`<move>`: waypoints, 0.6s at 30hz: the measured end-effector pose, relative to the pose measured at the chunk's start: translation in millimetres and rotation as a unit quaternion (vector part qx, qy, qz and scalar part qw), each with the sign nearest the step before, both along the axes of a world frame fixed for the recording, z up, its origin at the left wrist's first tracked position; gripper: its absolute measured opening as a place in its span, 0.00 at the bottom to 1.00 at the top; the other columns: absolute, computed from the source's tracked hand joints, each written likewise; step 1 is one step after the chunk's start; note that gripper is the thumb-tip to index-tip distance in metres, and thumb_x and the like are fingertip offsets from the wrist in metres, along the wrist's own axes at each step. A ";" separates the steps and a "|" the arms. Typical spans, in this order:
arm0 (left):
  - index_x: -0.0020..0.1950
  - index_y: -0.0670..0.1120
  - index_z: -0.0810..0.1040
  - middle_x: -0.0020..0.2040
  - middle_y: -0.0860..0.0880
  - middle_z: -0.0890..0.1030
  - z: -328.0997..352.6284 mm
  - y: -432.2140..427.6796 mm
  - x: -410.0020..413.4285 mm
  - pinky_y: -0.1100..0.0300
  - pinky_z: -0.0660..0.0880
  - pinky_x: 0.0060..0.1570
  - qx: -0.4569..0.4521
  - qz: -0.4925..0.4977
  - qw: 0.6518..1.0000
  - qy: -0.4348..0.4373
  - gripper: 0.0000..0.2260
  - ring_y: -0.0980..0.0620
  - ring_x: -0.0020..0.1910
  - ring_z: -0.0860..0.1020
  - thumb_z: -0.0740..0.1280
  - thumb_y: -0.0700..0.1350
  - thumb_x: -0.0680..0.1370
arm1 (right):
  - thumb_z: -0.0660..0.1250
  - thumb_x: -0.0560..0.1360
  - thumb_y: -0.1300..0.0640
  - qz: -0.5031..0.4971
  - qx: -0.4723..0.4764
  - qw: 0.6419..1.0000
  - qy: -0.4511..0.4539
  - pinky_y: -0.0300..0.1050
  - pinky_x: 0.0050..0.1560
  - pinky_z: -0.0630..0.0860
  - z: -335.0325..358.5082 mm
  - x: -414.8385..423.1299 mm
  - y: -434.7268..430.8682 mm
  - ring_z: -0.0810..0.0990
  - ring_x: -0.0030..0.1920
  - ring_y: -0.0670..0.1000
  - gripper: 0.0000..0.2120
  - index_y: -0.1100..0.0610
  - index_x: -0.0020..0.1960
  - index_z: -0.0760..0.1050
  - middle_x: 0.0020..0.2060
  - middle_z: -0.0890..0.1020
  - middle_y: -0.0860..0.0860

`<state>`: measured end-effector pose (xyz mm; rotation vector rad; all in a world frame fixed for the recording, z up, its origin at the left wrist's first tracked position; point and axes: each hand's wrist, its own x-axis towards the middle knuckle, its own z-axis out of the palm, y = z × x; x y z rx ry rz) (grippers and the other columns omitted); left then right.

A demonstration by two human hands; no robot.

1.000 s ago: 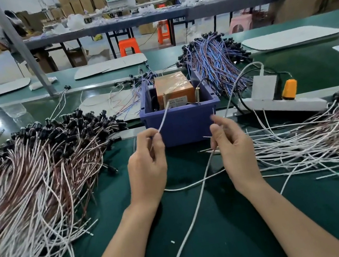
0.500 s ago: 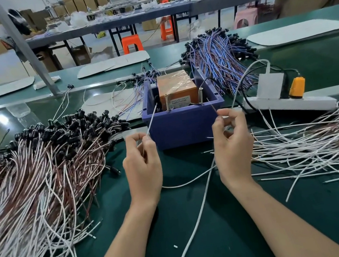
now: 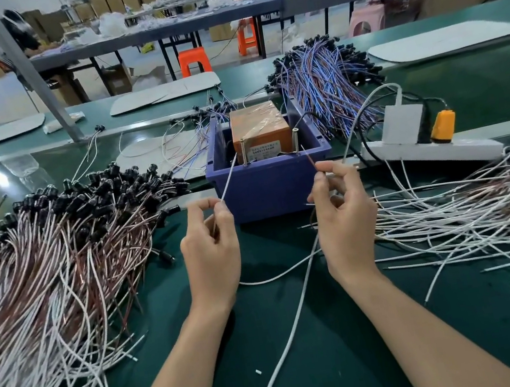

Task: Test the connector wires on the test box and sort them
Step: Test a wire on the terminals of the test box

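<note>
White end [image 3: 229, 177] is pinched between thumb and forefinger of left grip [image 3: 211, 251], its tip just beside left post [image 3: 244, 151] of test box [image 3: 259, 125]; contact cannot be confirmed. Right grip [image 3: 346, 222] pinches reddish end [image 3: 310, 158], short of right post [image 3: 296, 140]. Box sits in blue bin [image 3: 266, 191] on table [image 3: 343, 364].

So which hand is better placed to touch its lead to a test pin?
Left, probably: the left hand holds its white lead right beside the left pin; the right hand has its brown lead slightly short of the right pin.
</note>
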<state>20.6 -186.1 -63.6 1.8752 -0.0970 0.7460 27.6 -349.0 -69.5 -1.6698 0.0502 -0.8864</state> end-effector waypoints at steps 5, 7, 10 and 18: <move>0.47 0.57 0.71 0.26 0.57 0.71 0.4 -0.1 -0.3 0.65 0.61 0.24 -0.002 -0.001 1.000 0.001 0.05 0.57 0.23 0.63 0.59 0.52 0.82 | 0.61 0.83 0.49 0.002 -0.013 1.000 -0.006 0.45 0.41 0.79 1.5 -1.3 0.1 0.82 0.41 0.48 0.05 0.44 0.57 0.74 0.41 0.82 0.39; 0.47 0.57 0.71 0.26 0.58 0.70 0.3 -0.3 -0.3 0.66 0.61 0.24 -0.002 -0.003 1.000 0.003 0.05 0.57 0.23 0.63 0.60 0.51 0.82 | 0.61 0.82 0.48 0.002 -0.017 1.000 -0.012 0.42 0.41 0.78 1.4 -1.6 0.1 0.82 0.41 0.47 0.06 0.43 0.57 0.74 0.41 0.82 0.38; 0.47 0.57 0.71 0.25 0.57 0.69 -0.4 0.0 -0.2 0.65 0.60 0.24 -0.001 -0.004 1.000 0.005 0.05 0.57 0.23 0.62 0.60 0.50 0.82 | 0.60 0.82 0.46 0.004 -0.020 1.000 -0.019 0.37 0.41 0.77 1.2 -1.3 0.3 0.83 0.40 0.47 0.07 0.43 0.57 0.74 0.41 0.81 0.37; 0.44 0.56 0.71 0.25 0.56 0.68 -1.1 0.6 0.4 0.62 0.60 0.24 -0.009 -0.004 1.000 0.000 0.04 0.57 0.24 0.61 0.60 0.51 0.79 | 0.60 0.81 0.45 0.010 -0.017 1.000 -0.022 0.34 0.42 0.76 -0.3 -0.7 0.5 0.83 0.42 0.45 0.08 0.44 0.57 0.75 0.39 0.82 0.37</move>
